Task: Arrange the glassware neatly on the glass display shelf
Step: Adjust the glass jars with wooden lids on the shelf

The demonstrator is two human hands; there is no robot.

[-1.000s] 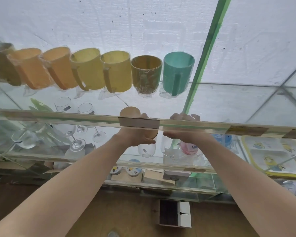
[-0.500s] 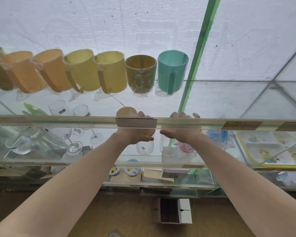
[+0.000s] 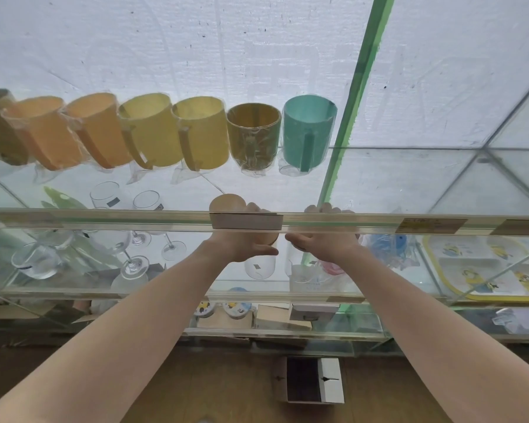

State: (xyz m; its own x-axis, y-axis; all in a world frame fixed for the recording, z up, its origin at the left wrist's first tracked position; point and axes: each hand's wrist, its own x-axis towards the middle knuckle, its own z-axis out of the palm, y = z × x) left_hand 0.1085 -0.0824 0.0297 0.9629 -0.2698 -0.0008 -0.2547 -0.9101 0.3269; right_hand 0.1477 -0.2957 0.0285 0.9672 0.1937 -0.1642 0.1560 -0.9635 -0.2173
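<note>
A row of plastic-wrapped mugs stands on the upper glass shelf (image 3: 409,178), running from orange mugs (image 3: 43,132) through yellow mugs (image 3: 202,132) and an olive mug (image 3: 253,132) to a teal mug (image 3: 309,132) at the right end. My left hand (image 3: 242,245) is wrapped around a tan cup (image 3: 227,203), whose top shows above the shelf's front rail (image 3: 104,219), in front of the olive mug. My right hand (image 3: 324,244) is beside it with curled fingers at the rail. What it holds, if anything, is hidden.
Wine glasses (image 3: 165,227) stand and lie on the lower shelf at left. Clear tumblers (image 3: 258,267) sit under my hands. A yellow-rimmed cartoon tray (image 3: 486,267) lies at right. A green post (image 3: 358,96) rises right of the teal mug. An open box (image 3: 312,380) is on the floor.
Both hands stay almost where they were at the shelf's rail, with the tan cup still in the left one. Only the view has drifted slightly.
</note>
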